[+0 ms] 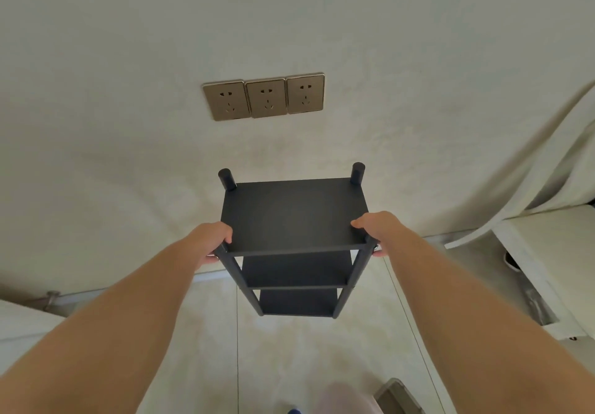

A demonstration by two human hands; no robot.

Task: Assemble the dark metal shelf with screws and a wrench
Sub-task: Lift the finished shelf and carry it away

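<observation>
- Dark metal shelf (291,217) upright on tiled floor (289,349), below the triple wall socket (264,97); all three tiers bare.
- Left hand (214,240) fingers curled round its near-left post at the top tier.
- Right hand (378,228) clamps near-right post, thumb on top panel.

arms: bare to the frame edge, no sleeves | left hand (215,240): no glove | right hand (378,229): no glove
</observation>
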